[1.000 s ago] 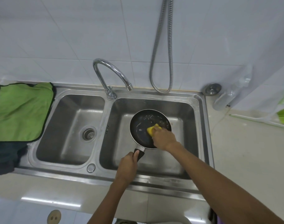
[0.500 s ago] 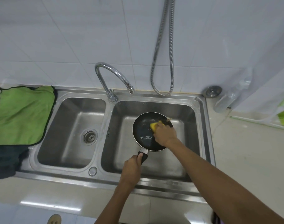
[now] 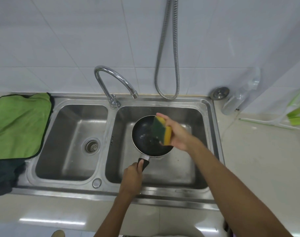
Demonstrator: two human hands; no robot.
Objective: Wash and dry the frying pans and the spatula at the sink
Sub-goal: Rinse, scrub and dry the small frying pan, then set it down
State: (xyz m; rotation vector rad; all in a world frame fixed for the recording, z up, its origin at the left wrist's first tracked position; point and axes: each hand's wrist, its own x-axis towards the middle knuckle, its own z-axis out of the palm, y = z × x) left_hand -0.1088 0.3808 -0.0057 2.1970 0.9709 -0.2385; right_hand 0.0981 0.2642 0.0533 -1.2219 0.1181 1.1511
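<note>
A small black frying pan [image 3: 143,134] is held over the right basin of the steel sink [image 3: 212,127]. My left hand [image 3: 131,178] grips its black handle at the near side. My right hand [image 3: 177,132] holds a yellow sponge with a green scouring face [image 3: 161,130], lifted clear above the pan's right rim, green face turned toward me. The pan's inside looks wet and dark. No spatula and no second pan show.
The curved tap [image 3: 115,82] stands between the two basins, spout over the right one. A metal hose [image 3: 168,65] hangs on the tiled wall. A green cloth [image 3: 17,125] lies left of the sink over a dark cloth [image 3: 2,175]. A clear bottle [image 3: 234,101] and a sink plug [image 3: 220,93] sit at the right.
My right hand has lifted the sponge off the pan's surface and turned it green face up. The left hand keeps its hold on the handle.
</note>
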